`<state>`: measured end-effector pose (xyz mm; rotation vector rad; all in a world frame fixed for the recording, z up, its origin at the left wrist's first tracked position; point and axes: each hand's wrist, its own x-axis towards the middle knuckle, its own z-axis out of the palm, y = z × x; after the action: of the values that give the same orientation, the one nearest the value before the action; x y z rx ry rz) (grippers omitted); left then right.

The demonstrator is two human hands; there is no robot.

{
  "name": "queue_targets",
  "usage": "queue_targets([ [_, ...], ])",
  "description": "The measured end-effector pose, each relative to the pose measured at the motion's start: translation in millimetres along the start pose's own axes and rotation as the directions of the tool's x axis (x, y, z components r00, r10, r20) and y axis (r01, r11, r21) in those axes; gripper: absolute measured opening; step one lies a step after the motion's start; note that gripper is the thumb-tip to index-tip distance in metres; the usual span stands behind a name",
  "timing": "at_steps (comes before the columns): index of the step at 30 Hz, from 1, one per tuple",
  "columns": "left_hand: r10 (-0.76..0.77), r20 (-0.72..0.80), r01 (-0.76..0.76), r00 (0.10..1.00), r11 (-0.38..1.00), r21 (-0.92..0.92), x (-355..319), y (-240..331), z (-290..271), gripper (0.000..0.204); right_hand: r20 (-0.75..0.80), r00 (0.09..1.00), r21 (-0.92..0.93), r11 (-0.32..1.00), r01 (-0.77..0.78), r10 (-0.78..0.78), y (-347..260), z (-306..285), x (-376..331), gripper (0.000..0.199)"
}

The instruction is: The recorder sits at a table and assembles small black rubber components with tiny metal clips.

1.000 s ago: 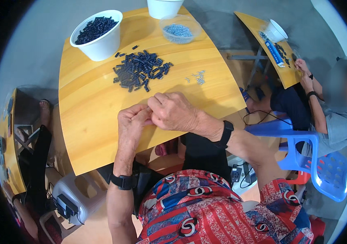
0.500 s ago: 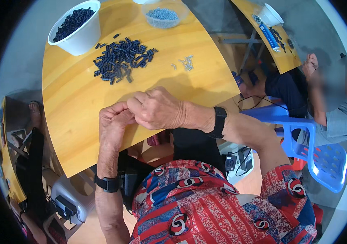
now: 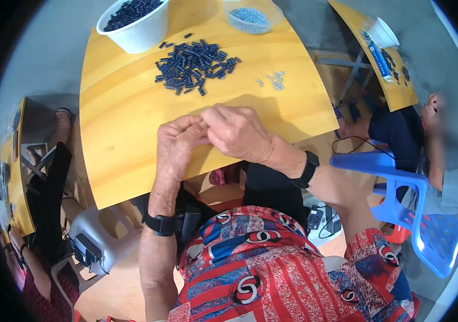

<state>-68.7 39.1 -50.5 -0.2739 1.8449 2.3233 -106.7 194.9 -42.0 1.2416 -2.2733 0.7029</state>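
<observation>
Over the near part of the yellow wooden table (image 3: 116,139), my left hand (image 3: 178,142) and my right hand (image 3: 235,129) meet with fingertips pinched together. Whatever they hold is hidden by the fingers. Beyond them lies a loose pile of small dark cylindrical parts (image 3: 191,67). To the right of that pile is a little heap of small silvery metal pieces (image 3: 277,81), which look like screws or pins.
A white tub (image 3: 140,35) full of dark parts stands at the far left, and a clear bowl (image 3: 248,21) of small metal pieces at the back. On the right, a person sits by another table (image 3: 347,21) and a blue plastic chair (image 3: 400,182). A grey stool (image 3: 105,236) is at left.
The view has shifted, so the table sits farther right and higher in the picture. My hands stay pinched together, the right one slightly turned.
</observation>
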Motion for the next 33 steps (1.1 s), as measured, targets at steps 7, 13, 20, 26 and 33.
queue_targets([
  [7, 0.04, 0.021, -0.04, 0.999, 0.999, 0.019, 0, -3, 3, 0.015, 0.002, 0.97, 0.111, 0.964, -0.24, 0.241, -2, -3, -6, 0.021],
  [13, 0.045, 0.063, -0.047, 0.997, 0.998, 0.035, -4, 1, -4, 0.017, -0.105, 0.959, 0.204, 0.949, -0.24, 0.265, -3, -28, -13, 0.025],
  [20, 0.252, -0.194, -0.217, 0.948, 0.958, 0.188, 4, 20, -44, 0.019, -0.282, 0.721, 0.163, 0.772, -0.614, 0.633, 64, -144, -72, 0.02],
  [26, 0.329, -0.294, -0.269, 0.898, 0.937, 0.224, 32, 4, -58, 0.019, -0.272, 0.609, -0.118, 0.602, -0.79, 0.745, 182, -168, -150, 0.019],
  [33, 0.295, -0.28, -0.257, 0.913, 0.952, 0.165, 47, 2, -51, 0.017, -0.106, 0.592, -0.482, 0.479, -0.733, 0.799, 261, -135, -211, 0.03],
])
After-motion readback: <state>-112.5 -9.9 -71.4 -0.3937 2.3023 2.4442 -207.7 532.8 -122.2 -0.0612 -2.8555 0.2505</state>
